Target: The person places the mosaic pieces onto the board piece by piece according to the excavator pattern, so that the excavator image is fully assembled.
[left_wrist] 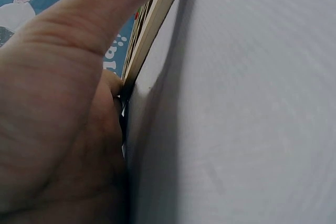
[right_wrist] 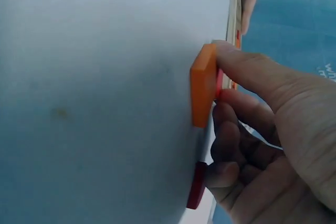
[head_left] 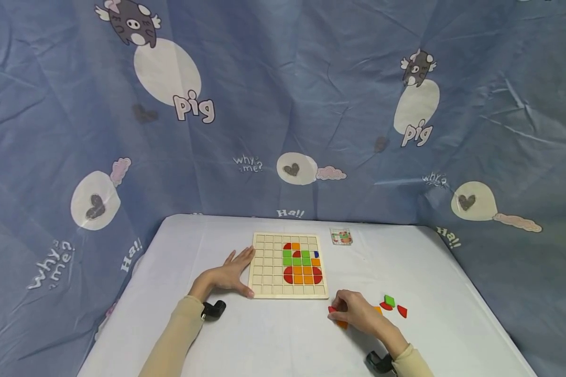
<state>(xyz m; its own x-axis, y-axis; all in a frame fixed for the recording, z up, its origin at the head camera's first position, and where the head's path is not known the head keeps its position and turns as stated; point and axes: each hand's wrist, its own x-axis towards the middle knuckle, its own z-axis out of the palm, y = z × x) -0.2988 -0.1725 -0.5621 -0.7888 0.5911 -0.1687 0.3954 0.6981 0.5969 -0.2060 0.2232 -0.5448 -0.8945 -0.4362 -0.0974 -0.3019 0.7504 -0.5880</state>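
A pale wooden grid board [head_left: 268,268] lies on the table with red, orange, green and blue tiles in its right half. My left hand [head_left: 227,272] rests against the board's left edge, fingers spread and thumb at the near corner; in the left wrist view the thumb [left_wrist: 121,3] reaches the rim. Right of the board's near corner, my right hand [head_left: 356,311] pinches a curved red tile [head_left: 332,309] between thumb and forefinger. An orange tile [right_wrist: 203,87] lies just on the near side of those fingertips. Under the curled fingers is a dark red tile [right_wrist: 197,186].
Right of my right hand lie a green tile [head_left: 389,301], a red tile [head_left: 385,306] touching it and another red tile [head_left: 402,311]. Part of an orange tile [head_left: 378,310] shows behind the hand. A printed pattern card [head_left: 341,237] lies beyond the board's far right corner.
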